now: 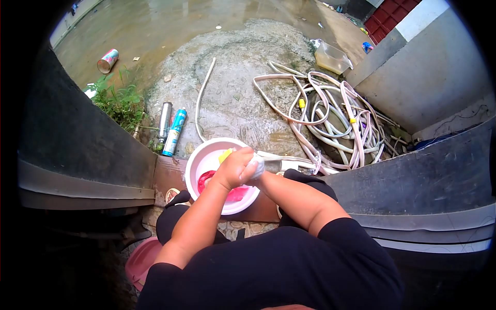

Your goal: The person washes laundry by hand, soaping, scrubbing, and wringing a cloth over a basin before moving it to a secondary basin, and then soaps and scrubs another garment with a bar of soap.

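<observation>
Dark navy shirt [289,263] nearest my camera, I watch both bare hands [237,167] clamped together on a wadded white cloth [258,168] above the round pale-pink plastic basin [193,168], squeezing seemingly unfinished, crumpled red cloth [201,182] inside it probably left.

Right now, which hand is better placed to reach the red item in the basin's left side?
Probably the left hand: it is over the basin, on the side nearer the red item. The right hand, mostly hidden, lies farther across, by the white bundle.
</observation>
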Demonstrator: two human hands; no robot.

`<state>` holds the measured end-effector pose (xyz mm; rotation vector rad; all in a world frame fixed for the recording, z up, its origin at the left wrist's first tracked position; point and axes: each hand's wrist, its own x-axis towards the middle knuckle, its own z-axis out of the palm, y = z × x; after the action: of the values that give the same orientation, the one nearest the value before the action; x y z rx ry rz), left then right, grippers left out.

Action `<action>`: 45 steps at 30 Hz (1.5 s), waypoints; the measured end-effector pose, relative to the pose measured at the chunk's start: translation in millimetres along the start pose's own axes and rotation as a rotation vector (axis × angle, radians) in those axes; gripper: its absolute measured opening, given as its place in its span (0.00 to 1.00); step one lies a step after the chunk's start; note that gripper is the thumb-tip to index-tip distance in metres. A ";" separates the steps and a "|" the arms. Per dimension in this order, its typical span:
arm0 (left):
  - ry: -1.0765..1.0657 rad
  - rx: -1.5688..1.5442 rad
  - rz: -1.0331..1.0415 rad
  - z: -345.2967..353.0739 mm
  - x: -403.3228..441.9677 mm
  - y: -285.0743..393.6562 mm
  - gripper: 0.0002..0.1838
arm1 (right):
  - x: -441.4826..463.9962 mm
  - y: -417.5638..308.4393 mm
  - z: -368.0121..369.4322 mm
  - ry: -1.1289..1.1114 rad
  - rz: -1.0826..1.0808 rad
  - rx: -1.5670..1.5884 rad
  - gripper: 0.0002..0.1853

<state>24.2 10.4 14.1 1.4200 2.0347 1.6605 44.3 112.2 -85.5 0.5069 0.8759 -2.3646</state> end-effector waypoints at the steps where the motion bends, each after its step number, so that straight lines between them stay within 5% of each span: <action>1: -0.003 0.001 -0.001 0.7 -0.5 -1.5 0.17 | 1.0 0.3 -1.5 0.000 0.000 0.000 0.21; 8: 0.157 0.083 -0.063 -20.4 -3.8 -19.9 0.13 | 5.5 -4.5 -10.6 -0.059 -0.003 -0.001 0.21; 10: 0.322 0.276 -0.005 -31.9 -0.4 -11.7 0.12 | -21.7 -25.1 29.2 -0.192 -0.051 0.120 0.18; 15: 0.675 0.446 -0.040 -40.2 5.6 -7.3 0.10 | -34.3 -33.8 50.0 -0.116 -0.197 0.102 0.17; 18: 0.600 0.625 -0.052 -45.9 -0.2 -17.3 0.13 | -33.4 -32.9 51.8 -0.064 -0.193 -0.004 0.16; 24: 0.406 0.460 -0.036 -25.2 -1.6 -17.1 0.16 | -39.7 -36.2 59.8 0.023 -0.220 0.040 0.17; 27: 0.328 0.559 -0.161 -12.1 -4.1 -12.8 0.26 | -42.0 -37.4 51.6 -0.020 -0.191 0.023 0.17; 35: 0.314 0.168 -0.501 -45.0 -7.5 -29.2 0.18 | -39.9 -16.5 60.3 -0.039 -0.220 -0.104 0.25; 42: 0.605 0.510 -0.307 -50.6 -5.3 -31.5 0.12 | -35.6 -30.5 35.3 -0.133 -0.048 -0.276 0.28; 45: 0.513 0.501 -0.142 -39.7 -2.7 -23.5 0.10 | -23.5 -31.0 25.3 0.011 -0.168 -0.039 0.29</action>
<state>-12.5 -17.0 8.3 0.9785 2.9205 1.6496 39.3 123.2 -40.7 0.4467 1.0024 -2.4917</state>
